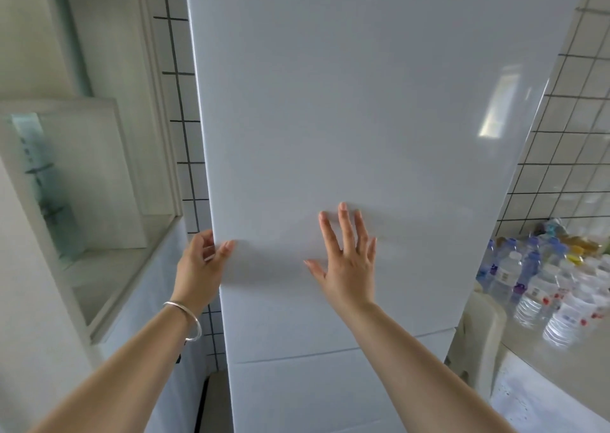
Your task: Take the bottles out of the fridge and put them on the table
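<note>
A tall white fridge (363, 102) fills the middle of the view, its upper door closed. My left hand (201, 264) grips the door's left edge, thumb on the front face and fingers curled round behind it. My right hand (346, 261) lies flat on the door front with the fingers spread and straight. Several clear water bottles (544, 287) with blue and white caps stand crowded on the table (561, 373) at the right. Nothing inside the fridge is visible.
A white glass-fronted cabinet (82, 201) stands close on the left. White tiled wall (185, 129) with dark grout runs behind the fridge. A pale chair back (478, 333) sits between fridge and table. A lower fridge door begins below a seam (313, 356).
</note>
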`<action>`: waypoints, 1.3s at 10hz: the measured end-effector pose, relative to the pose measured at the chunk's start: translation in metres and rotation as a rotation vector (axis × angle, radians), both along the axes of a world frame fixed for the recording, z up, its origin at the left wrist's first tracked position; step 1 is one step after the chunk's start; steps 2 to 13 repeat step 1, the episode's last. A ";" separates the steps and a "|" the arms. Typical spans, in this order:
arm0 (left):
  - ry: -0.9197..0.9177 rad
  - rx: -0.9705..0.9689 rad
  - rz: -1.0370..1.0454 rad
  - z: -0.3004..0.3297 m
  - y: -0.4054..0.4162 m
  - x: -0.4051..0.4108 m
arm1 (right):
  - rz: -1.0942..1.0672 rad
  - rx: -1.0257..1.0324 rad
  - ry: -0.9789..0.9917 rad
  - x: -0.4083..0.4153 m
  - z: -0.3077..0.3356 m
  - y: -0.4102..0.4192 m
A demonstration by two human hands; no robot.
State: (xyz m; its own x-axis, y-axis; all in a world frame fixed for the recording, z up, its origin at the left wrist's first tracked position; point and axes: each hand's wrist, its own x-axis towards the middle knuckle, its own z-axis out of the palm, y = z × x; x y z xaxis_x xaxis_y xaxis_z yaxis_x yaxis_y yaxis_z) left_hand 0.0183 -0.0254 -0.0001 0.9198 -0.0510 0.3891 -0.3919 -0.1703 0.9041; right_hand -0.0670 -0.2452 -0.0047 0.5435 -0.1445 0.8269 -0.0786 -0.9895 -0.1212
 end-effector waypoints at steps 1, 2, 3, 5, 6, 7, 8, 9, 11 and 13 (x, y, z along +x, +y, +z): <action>-0.026 -0.051 0.154 -0.001 0.005 -0.015 | 0.121 0.107 -0.194 -0.023 0.009 -0.008; -0.026 -0.051 0.154 -0.001 0.005 -0.015 | 0.121 0.107 -0.194 -0.023 0.009 -0.008; -0.026 -0.051 0.154 -0.001 0.005 -0.015 | 0.121 0.107 -0.194 -0.023 0.009 -0.008; -0.026 -0.051 0.154 -0.001 0.005 -0.015 | 0.121 0.107 -0.194 -0.023 0.009 -0.008; -0.026 -0.051 0.154 -0.001 0.005 -0.015 | 0.121 0.107 -0.194 -0.023 0.009 -0.008; -0.026 -0.051 0.154 -0.001 0.005 -0.015 | 0.121 0.107 -0.194 -0.023 0.009 -0.008; -0.026 -0.051 0.154 -0.001 0.005 -0.015 | 0.121 0.107 -0.194 -0.023 0.009 -0.008; -0.026 -0.051 0.154 -0.001 0.005 -0.015 | 0.121 0.107 -0.194 -0.023 0.009 -0.008; -0.026 -0.051 0.154 -0.001 0.005 -0.015 | 0.121 0.107 -0.194 -0.023 0.009 -0.008; -0.026 -0.051 0.154 -0.001 0.005 -0.015 | 0.121 0.107 -0.194 -0.023 0.009 -0.008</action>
